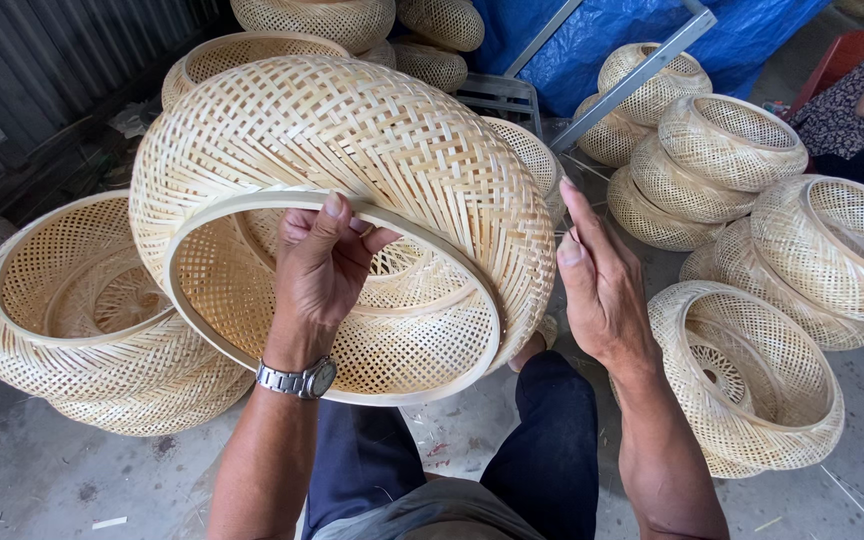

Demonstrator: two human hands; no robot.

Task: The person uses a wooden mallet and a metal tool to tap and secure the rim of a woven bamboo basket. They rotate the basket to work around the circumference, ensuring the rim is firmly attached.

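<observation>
A large woven bamboo basket (352, 140), round and pale, is tipped on its side with its open rim facing me. My left hand (320, 270), with a metal wristwatch, grips the upper rim, thumb on the outside and fingers inside. Flat, with straight fingers, my right hand (597, 280) stands edge-on against the basket's right side and holds nothing. My dark-trousered knees are below the basket.
Similar woven baskets lie all around: a stack at the left (82, 310), one by my right forearm (752, 380), several piled at the back right (732, 150). A blue tarp (592, 40) and a metal bar (632, 75) lie behind. Another person (857, 100) sits at the far right.
</observation>
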